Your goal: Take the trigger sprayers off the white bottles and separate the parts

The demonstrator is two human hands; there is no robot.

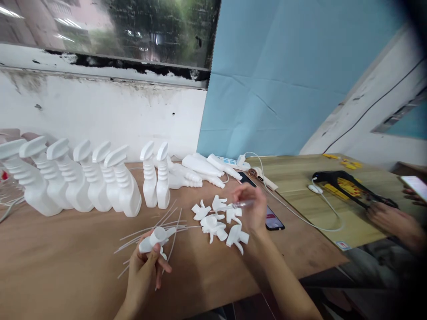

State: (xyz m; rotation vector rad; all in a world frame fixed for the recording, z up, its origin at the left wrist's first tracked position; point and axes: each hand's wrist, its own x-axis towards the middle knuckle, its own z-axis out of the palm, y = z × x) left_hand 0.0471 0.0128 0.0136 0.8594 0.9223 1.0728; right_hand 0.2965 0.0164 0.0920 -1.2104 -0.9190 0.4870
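My left hand (pixel 147 266) is closed around a white trigger spray head (pixel 156 240), its round collar facing up. Thin white dip tubes (pixel 133 238) lie on the table under and around that hand. Over the right side of a loose pile of white spray heads (pixel 213 222), my right hand (pixel 251 204) is smeared by motion. Between its fingers is a thin clear piece (pixel 245 203), too blurred to name its kind.
Several white spray bottles (pixel 80 186) stand in a row at the left, two more (pixel 156 178) beside them. Empty-necked white bottles (pixel 196 169) lie behind the pile. A phone (pixel 274 220) and a white cable (pixel 300 217) lie right. Another person's hand (pixel 390 218) rests near a black frame (pixel 347 186).
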